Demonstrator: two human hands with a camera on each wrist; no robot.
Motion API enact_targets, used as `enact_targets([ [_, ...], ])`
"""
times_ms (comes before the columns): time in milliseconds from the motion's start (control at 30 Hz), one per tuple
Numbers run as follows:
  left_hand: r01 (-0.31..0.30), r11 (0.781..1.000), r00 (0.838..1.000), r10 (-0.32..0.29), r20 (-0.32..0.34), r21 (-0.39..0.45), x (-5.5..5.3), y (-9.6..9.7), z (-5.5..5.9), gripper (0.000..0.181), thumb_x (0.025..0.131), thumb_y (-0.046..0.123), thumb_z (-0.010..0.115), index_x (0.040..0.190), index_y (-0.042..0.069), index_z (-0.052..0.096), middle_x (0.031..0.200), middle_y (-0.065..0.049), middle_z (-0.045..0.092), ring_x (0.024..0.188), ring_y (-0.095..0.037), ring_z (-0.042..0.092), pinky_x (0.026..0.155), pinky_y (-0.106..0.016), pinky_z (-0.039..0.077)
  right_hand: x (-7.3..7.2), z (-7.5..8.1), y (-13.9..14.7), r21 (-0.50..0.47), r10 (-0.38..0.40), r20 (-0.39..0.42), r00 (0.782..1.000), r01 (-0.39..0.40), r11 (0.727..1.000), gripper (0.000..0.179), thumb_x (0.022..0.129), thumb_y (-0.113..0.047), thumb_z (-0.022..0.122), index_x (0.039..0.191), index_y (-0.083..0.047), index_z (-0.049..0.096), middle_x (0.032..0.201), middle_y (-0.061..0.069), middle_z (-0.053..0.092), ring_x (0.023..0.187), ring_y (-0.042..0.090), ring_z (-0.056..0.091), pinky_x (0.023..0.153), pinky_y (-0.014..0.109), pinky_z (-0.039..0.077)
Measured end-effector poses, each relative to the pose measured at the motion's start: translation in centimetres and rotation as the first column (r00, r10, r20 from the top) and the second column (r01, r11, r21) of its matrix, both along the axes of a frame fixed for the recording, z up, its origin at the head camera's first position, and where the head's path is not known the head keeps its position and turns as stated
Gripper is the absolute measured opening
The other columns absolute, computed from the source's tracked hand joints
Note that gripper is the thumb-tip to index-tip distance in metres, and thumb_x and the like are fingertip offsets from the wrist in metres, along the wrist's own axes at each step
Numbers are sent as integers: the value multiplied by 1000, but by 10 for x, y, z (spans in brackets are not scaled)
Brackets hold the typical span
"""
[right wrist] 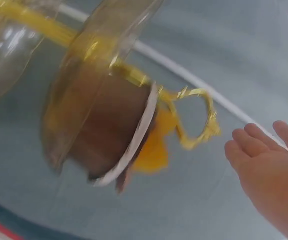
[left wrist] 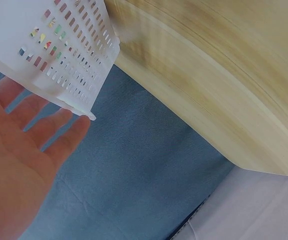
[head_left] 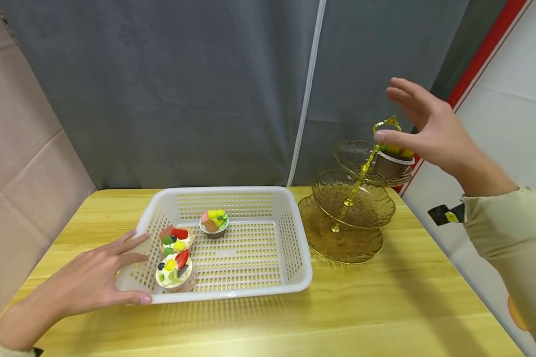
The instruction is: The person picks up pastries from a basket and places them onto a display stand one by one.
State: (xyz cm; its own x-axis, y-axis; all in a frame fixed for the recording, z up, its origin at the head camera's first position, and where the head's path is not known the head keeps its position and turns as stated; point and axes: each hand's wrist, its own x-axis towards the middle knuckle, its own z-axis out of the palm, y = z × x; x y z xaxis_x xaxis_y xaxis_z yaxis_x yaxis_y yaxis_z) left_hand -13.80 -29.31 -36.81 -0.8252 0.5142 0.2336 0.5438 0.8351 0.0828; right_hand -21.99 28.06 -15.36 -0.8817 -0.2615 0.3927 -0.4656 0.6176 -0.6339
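Note:
My right hand (head_left: 433,129), fingers spread and holding nothing, hovers beside the top of a three-tier gold stand (head_left: 357,188). On the stand's top tier sits a brown dessert cup (head_left: 389,166) with a white rim and yellow topping; in the right wrist view the cup (right wrist: 113,125) is blurred and the hand (right wrist: 269,165) is apart from it. My left hand (head_left: 94,277) rests with loosely spread fingers at the left rim of a white plastic basket (head_left: 232,295). Inside the basket are a brown dessert cup (head_left: 214,223) and two fruit-topped cream cups, one the front cup (head_left: 174,270).
The basket and stand share a wooden table (head_left: 339,317), with the stand right of the basket. Behind it hangs a grey curtain (head_left: 183,99) with a white strip. A white panel (head_left: 509,124) with a red edge stands on the right.

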Motion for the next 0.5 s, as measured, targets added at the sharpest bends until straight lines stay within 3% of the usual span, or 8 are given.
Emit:
enact_targets([
  [133,4,1000,1000,-4,-3,2,0,-1,-1,77,63,75,76,110,14,75,146,-8,51,129,-44,50,73,-58,51,-2,1,-18,-2,67,-20,998,-67,998,89,86,-7,76,157,-29,27,161,0,30,149,12,23,112,16,19],
  [300,4,1000,1000,-4,-4,5,0,-1,-1,77,63,75,76,110,15,75,146,-8,51,129,-44,50,73,-58,51,-5,-3,-44,4,147,-31,989,-147,989,91,84,-7,79,157,-27,29,160,1,33,149,13,26,118,32,18],
  [500,1,1000,1000,-1,3,3,0,-1,0,77,63,75,76,111,14,75,146,-8,51,129,-44,49,73,-58,51,-15,-15,-75,1,240,-6,971,-240,971,90,81,-9,81,156,-22,33,157,3,37,146,12,31,117,38,24],
])
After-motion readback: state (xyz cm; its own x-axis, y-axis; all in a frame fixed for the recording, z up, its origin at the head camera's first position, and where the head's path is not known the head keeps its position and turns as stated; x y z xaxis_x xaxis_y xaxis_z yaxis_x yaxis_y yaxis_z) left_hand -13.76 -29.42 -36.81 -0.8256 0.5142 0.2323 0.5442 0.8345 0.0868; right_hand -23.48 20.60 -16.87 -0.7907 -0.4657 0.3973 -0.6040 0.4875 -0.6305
